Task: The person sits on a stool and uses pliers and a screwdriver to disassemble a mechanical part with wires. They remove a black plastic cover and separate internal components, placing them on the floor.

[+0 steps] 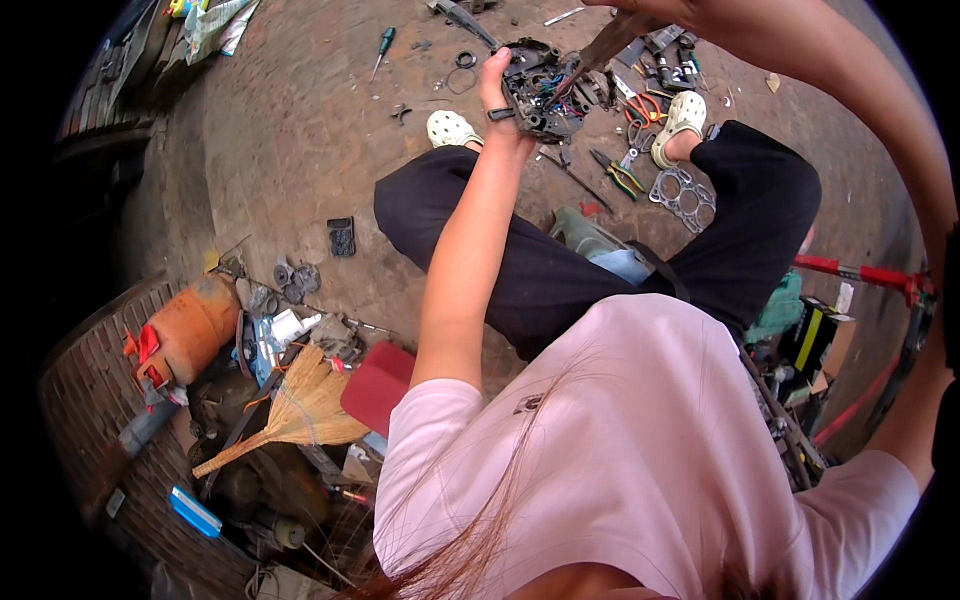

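Note:
My left hand (508,105) grips a round, dark, greasy machine part (535,95) from its left side, thumb along the rim. Thin coloured wires, blue and red among them, show inside it. At the top edge, partly cut off, my right hand (690,10) is closed around a brown tapered tool (608,48). The tool slants down into the wired middle of the part; its exact kind and its tip are hard to make out. Both hands are raised out in front of me, above the floor between my feet.
Around my right foot lie pliers (620,174), orange-handled scissors (643,106) and a metal gasket (683,198). A screwdriver (384,50) and a black ring (465,58) lie to the left. Further left are an orange gas cylinder (200,320), a straw broom (305,405) and a black block (341,237).

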